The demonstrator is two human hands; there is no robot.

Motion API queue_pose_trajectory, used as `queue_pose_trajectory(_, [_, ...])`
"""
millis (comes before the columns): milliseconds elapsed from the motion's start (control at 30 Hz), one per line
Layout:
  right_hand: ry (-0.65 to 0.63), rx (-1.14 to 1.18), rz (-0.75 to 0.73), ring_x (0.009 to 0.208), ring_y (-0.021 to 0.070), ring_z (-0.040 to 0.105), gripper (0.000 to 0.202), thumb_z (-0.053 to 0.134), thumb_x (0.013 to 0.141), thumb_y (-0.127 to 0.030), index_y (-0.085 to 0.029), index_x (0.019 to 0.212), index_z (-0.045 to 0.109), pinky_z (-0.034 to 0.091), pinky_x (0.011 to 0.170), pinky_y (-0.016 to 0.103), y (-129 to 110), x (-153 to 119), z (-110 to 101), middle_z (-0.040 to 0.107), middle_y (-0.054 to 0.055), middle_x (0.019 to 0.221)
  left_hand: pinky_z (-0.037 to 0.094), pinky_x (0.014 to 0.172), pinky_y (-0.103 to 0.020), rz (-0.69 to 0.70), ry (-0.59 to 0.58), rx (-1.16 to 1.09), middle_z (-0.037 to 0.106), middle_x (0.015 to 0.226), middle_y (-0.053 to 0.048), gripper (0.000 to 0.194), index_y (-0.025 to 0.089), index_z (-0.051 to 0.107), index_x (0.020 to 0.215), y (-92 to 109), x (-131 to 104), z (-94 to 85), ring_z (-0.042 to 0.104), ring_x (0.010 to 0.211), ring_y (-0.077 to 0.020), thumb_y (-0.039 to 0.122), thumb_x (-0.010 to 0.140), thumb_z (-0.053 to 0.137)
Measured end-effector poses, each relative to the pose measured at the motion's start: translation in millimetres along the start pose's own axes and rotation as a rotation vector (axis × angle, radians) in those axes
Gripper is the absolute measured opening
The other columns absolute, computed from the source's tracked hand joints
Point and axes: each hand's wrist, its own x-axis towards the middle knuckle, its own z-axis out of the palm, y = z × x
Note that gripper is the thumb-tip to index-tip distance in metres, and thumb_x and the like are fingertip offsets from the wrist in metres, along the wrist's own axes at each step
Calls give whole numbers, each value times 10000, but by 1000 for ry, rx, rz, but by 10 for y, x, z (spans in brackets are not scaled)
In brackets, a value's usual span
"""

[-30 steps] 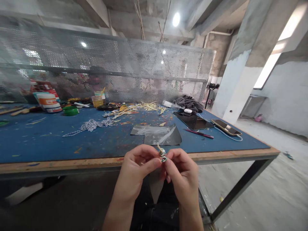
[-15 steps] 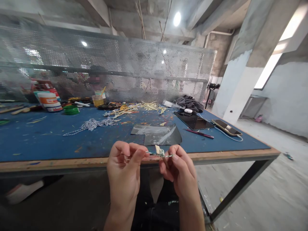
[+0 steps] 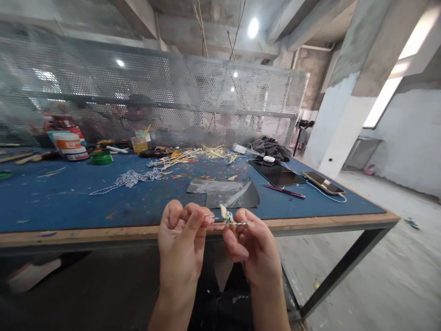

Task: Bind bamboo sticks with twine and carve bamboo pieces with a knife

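Observation:
Just off the table's near edge, my left hand (image 3: 182, 230) pinches one end of a thin green-and-white cord (image 3: 211, 216) between thumb and fingers. The cord is wound round a small stick with a pale, pointed tip (image 3: 223, 212). My right hand (image 3: 257, 241) pinches the other side of the cord, while its lower fingers curl about the stick's lower part, which they mostly hide. Between the two hands the cord is drawn out nearly straight.
Beyond my hands lies a dark grey sheet (image 3: 230, 193). A tangled white cord (image 3: 132, 178) and pale shavings (image 3: 213, 151) are farther back. To the right are a tablet (image 3: 275, 172), a pen (image 3: 284, 191) and a phone (image 3: 323, 182). Paint tubs (image 3: 70, 147) stand left.
My hands have come slightly closer together. The right hand's lower fingers have shifted up and left over the stick, and the wrapped tip has moved slightly left.

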Motion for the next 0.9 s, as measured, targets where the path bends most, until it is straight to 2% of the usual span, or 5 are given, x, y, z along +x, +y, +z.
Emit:
queue_pose_trajectory(133, [69, -65, -49, 399, 40, 248, 296, 618, 810, -433, -223, 760, 416, 186, 398, 169, 31, 10, -14, 609, -27, 622, 520, 571, -107, -96, -7, -24, 550, 616, 84, 519, 204, 335, 705, -48, 33, -24, 563, 575, -55, 180, 683, 853])
queue_pose_trajectory(400, [179, -349, -216, 650, 119, 630, 324, 803, 702, -244, -237, 943, 585, 472, 608, 222, 97, -22, 18, 690, -32, 724, 524, 592, -150, 149, 6, 55, 595, 853, 32, 192, 219, 589, 879, -55, -17, 12, 565, 645, -70, 292, 811, 752])
queue_pose_trajectory(600, [225, -462, -206, 558, 95, 536, 264, 724, 814, -332, -230, 1010, 579, 363, 502, 202, 92, -34, 9, 696, -15, 729, 477, 563, -159, -10, -101, 177, 592, 780, -2, 223, 190, 684, 888, -85, -6, -19, 527, 638, -90, 372, 783, 759])
queue_pose_trajectory(767, [221, -278, -230, 415, 49, 293, 355, 606, 861, -546, -237, 1022, 535, 252, 427, 181, 68, 6, -3, 649, -27, 671, 480, 647, -165, -19, -146, 296, 599, 822, 4, 174, 196, 657, 828, -96, -19, -28, 538, 694, -97, 354, 811, 730])
queue_pose_trajectory(900, [229, -141, -312, 396, 50, 249, 457, 543, 820, -682, -249, 965, 562, 214, 396, 172, 9, 24, -4, 601, -36, 631, 472, 669, -212, -217, -364, 523, 605, 735, 2, 218, 183, 593, 791, -44, -25, -27, 584, 691, -129, 378, 877, 644])
